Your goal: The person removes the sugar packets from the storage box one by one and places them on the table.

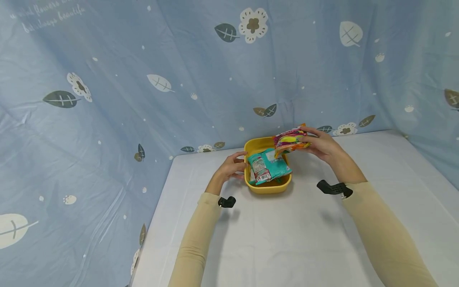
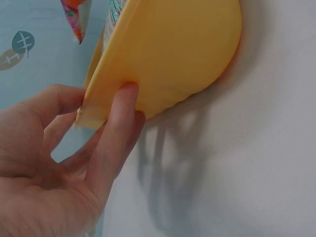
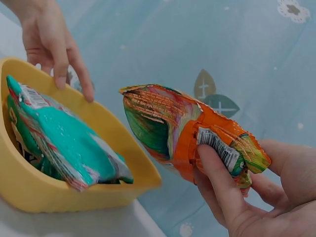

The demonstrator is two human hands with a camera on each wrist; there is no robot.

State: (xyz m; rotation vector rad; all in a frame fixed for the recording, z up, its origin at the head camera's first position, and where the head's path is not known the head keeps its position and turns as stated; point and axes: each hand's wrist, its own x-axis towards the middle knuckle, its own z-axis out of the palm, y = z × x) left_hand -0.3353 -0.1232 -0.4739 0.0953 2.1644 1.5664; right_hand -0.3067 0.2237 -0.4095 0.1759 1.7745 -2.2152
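Note:
A yellow plastic basket (image 1: 268,190) stands on the white table against the backdrop. My left hand (image 1: 229,166) grips its left side; in the left wrist view some fingers (image 2: 121,113) lie along the outer wall while others reach the rim. Over the basket's right rear edge, my right hand (image 1: 322,145) pinches a colourful snack bag (image 1: 289,139). The right wrist view shows that bag's orange back with a barcode, fingers and thumb on its end. Inside the basket lies a teal snack bag (image 1: 270,165), tilted, with a darker green packet (image 3: 24,136) partly hidden under it.
A blue curtain (image 1: 201,59) printed with leaves and flowers hangs behind and left of the white-covered table (image 1: 279,239). Black straps (image 1: 335,188) sit at both wrists over beige sleeves.

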